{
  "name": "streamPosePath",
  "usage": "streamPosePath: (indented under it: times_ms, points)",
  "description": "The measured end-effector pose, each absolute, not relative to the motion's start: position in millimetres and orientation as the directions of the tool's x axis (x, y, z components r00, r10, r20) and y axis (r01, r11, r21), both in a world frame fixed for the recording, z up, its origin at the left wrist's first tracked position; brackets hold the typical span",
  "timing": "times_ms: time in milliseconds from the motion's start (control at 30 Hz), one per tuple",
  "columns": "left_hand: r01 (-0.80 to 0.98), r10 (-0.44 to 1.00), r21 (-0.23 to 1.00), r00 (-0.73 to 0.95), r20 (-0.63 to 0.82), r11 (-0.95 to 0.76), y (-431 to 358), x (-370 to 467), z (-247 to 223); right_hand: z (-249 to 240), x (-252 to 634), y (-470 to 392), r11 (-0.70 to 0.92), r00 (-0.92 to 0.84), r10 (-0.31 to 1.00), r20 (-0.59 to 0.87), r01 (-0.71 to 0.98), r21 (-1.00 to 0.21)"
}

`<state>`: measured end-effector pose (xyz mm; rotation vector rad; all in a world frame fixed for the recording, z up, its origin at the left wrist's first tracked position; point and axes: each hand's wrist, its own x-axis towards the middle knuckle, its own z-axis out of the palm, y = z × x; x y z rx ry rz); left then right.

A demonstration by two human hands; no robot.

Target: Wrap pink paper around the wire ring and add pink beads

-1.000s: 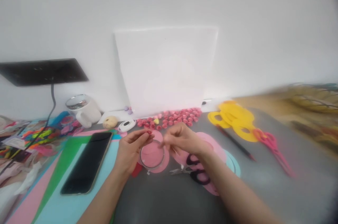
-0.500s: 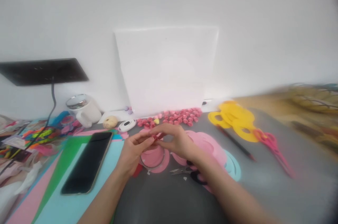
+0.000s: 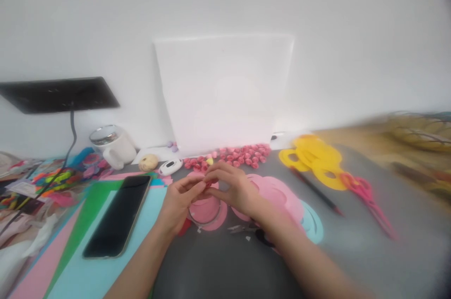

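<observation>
The red flower, small and partly covered by fingers, is at the centre of the frame, slightly below mid-height. The left hand pinches it between thumb and fingertips from its left side. The right hand meets it from the right, forefinger arched above and thumb below; whether these fingertips press on it cannot be told owing to blur and overlap. Both hands are raised over a thin ring and a pink paper disc.

Edges: a heap of red flowers lies just beyond the hands, along the foot of the white board. The black-handled scissors lie below the right hand, blades pointing left, handles partly hidden by the forearm. Pink paper pieces lie immediately right of that hand. Farther right are the pencil, the yellow paper pieces and the pink scissors. On the left, the phone rests on coloured sheets, well apart from the left fingers.

Room: a broad stretch of plain grey mat shows at lower centre, between the forearms, and another at lower right.
</observation>
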<state>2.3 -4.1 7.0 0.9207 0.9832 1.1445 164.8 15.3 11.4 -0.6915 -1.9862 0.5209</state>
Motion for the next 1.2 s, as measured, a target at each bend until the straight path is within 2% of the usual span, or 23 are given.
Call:
streamPosePath:
  times_ms: [267,533,700,967,1200]
  points:
    - [-0.297,0.99,0.946,0.101,-0.1,0.126,-3.6,2.7,9.4,-0.1,165.8,20.0,0.784,-0.343,0.621,0.705,0.275,-0.557]
    - [-0.244,0.995,0.965,0.036,-0.092,0.098,-1.3,0.9,4.0,6.1,166.5,16.3,0.789,-0.429,0.614,0.663,0.367,-0.493]
    - [-0.247,0.997,0.965,0.029,-0.077,0.082,-2.0,1.9,5.0,5.7,164.7,16.9,0.765,-0.434,0.644,0.63,0.349,-0.542]
    - [-0.287,0.995,0.954,0.048,-0.082,0.092,-1.3,2.4,4.9,5.7,164.2,15.7,0.615,-0.293,0.788,0.542,0.329,-0.717]
    - [-0.309,0.993,0.945,0.076,-0.091,0.11,-1.8,4.4,5.6,9.2,163.5,14.2,0.656,-0.33,0.755,0.567,0.348,-0.67]
